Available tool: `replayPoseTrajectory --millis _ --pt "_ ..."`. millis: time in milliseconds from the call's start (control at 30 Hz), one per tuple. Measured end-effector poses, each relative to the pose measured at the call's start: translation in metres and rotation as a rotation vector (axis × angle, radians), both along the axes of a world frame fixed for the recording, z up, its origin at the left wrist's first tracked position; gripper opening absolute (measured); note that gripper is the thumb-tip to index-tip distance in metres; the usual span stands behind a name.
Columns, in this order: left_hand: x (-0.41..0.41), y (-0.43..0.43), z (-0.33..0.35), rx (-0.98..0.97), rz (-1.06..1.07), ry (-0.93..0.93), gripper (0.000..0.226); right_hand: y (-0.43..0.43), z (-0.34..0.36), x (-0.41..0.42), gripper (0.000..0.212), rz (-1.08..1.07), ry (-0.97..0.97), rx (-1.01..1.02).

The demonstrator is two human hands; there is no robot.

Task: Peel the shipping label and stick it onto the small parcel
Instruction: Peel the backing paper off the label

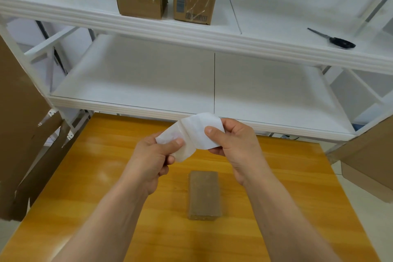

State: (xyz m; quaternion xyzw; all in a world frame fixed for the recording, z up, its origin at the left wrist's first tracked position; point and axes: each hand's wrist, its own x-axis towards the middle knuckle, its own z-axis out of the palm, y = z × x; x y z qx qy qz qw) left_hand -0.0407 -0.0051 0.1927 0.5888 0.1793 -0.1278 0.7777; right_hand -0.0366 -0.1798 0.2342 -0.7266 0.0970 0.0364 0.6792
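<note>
Above the small brown cardboard parcel (pixel 203 194), which lies on the orange wooden table (pixel 287 187), both hands pinch a curled white paper shipping label (pixel 194 134): the left hand (pixel 152 159) grips its near-left end, the right hand (pixel 236 144) its far-right end.

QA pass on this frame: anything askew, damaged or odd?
Nothing damaged. The shipping label is curled mid-peel between the left hand and right hand, above the small parcel. Only stray item: scissors lying loose on the upper shelf.
</note>
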Motion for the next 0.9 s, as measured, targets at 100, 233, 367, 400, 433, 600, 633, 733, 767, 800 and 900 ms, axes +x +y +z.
replayPoseTrajectory --millis 100,233,367,400,433,600,633,733,767,800,900 --pt "0.001 0.0 -0.007 -0.003 -0.004 0.031 0.036 0.0 -0.007 0.002 0.01 -0.007 0.022 -0.025" --pt "0.002 -0.004 -0.016 0.005 0.008 0.077 0.032 -0.001 -0.015 0.004 0.011 -0.018 0.034 -0.051" --pt "0.004 -0.007 -0.023 -0.008 0.007 0.108 0.031 -0.002 -0.021 0.006 0.012 -0.021 0.044 -0.069" --pt "0.004 -0.007 -0.026 0.005 0.006 0.112 0.031 -0.002 -0.022 0.006 0.012 -0.018 0.049 -0.074" --pt "0.005 -0.007 -0.029 0.025 0.01 0.114 0.031 -0.003 -0.024 0.006 0.013 -0.014 0.054 -0.079" --pt "0.007 -0.007 -0.043 0.076 0.071 0.144 0.044 -0.003 -0.031 0.007 0.016 -0.007 0.07 -0.111" --pt "0.007 -0.007 -0.045 0.08 0.075 0.151 0.044 -0.004 -0.032 0.007 0.016 -0.008 0.071 -0.118" --pt "0.009 -0.005 -0.051 0.1 0.075 0.173 0.049 -0.005 -0.034 0.009 0.017 -0.014 0.075 -0.135" --pt "0.01 -0.004 -0.054 0.102 0.076 0.18 0.053 -0.006 -0.035 0.009 0.017 -0.017 0.076 -0.135" --pt "0.01 -0.003 -0.056 0.109 0.074 0.188 0.055 -0.007 -0.035 0.009 0.018 -0.019 0.076 -0.136" --pt "0.009 -0.003 -0.059 0.134 0.051 0.197 0.037 -0.007 -0.038 0.01 0.019 -0.02 0.077 -0.142"
